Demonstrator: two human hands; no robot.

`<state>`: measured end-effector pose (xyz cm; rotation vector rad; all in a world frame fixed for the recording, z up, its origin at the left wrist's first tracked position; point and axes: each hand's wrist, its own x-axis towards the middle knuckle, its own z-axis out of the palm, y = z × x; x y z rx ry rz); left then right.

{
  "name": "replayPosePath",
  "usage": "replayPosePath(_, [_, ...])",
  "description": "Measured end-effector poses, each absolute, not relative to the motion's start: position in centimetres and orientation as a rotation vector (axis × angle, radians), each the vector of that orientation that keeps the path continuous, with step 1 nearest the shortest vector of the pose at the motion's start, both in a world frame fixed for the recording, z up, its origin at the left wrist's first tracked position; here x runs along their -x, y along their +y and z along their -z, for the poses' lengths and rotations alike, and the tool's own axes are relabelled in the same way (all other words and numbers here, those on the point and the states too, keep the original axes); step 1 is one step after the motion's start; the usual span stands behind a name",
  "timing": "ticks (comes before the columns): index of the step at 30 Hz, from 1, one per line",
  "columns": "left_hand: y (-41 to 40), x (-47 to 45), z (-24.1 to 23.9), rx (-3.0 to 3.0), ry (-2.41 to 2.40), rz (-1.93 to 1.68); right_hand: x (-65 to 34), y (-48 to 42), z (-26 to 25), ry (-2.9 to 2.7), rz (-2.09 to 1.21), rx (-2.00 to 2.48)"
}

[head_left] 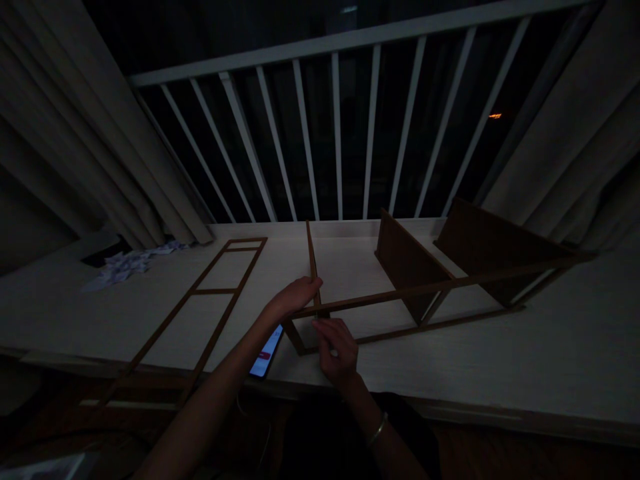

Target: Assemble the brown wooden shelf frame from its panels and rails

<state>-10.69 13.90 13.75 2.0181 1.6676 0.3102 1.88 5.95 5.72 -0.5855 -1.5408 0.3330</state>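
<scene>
A partly assembled brown wooden shelf unit [370,303] lies on its side, with two shelf boards [413,263] fixed between its long rails towards the right. At its left end my left hand [299,295] is closed around the top rail, beside a thin upright wooden piece [311,250]. My right hand [339,348] is just below, fingers pinched at the joint between rail and upright piece. Whatever small thing those fingertips hold is too dark to make out. Further left lies a separate ladder-like wooden side frame [215,291], touching neither hand.
A lit phone [267,353] lies by my left forearm. Crumpled papers [123,267] are at the far left, by a curtain [100,133]. Behind the white ledge [530,360] stands a white railing [335,133]. The side frame overhangs the ledge's front edge. The room is dim.
</scene>
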Motion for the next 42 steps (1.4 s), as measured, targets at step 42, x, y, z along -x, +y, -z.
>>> replayPosePath(42, [13.68,10.44,-14.14,-1.981,1.693,-0.330,-2.31,6.19,-5.30,-1.620,-0.262,0.676])
